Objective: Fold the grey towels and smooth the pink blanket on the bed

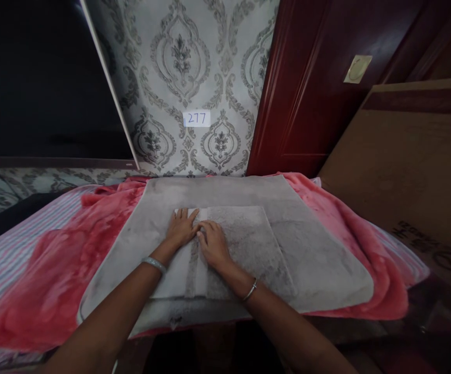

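A folded grey towel (244,249) lies on a larger grey mat (319,259) spread over a red blanket. My left hand (181,227) rests flat on the towel's far left corner, fingers spread and pointing away from me. My right hand (213,244) lies flat just beside it, pressing the towel near a paler band that runs down its left part. Both hands touch the cloth with nothing gripped in them. A bangle sits on each wrist.
The red blanket (54,270) covers a striped sheet (26,234) on the left. A patterned wall with a "277" label (196,118) stands behind. A dark red door (311,88) and a brown board (416,171) stand at the right, a dark screen (42,78) at the left.
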Action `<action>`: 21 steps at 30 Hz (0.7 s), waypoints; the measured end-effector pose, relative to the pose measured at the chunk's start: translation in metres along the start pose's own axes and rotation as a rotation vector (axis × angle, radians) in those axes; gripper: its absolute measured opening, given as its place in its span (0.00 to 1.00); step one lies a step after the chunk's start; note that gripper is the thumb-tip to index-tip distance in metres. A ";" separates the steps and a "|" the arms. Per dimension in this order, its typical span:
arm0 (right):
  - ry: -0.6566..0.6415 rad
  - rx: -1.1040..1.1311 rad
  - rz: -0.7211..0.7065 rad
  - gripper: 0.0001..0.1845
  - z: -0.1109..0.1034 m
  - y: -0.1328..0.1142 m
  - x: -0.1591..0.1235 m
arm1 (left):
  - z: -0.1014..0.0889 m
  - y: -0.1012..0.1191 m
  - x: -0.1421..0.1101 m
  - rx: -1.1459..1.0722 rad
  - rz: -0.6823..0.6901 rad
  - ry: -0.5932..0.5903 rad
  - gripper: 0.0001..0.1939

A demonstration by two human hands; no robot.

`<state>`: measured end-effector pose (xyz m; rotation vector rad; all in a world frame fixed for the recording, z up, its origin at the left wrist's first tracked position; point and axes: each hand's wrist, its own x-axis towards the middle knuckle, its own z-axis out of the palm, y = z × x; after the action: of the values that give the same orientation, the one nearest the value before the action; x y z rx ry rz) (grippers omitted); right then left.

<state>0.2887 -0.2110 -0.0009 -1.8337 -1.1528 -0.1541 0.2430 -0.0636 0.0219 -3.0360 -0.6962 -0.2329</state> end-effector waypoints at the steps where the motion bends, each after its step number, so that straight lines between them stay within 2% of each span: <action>1: 0.002 0.009 -0.002 0.13 0.000 0.000 0.000 | 0.000 0.000 0.002 0.000 -0.002 -0.003 0.32; 21: -0.001 0.026 0.013 0.12 0.000 -0.002 0.002 | -0.001 0.002 0.004 0.025 -0.013 0.015 0.31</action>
<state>0.2883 -0.2101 0.0014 -1.8177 -1.1390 -0.1298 0.2475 -0.0637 0.0237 -3.0034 -0.7117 -0.2451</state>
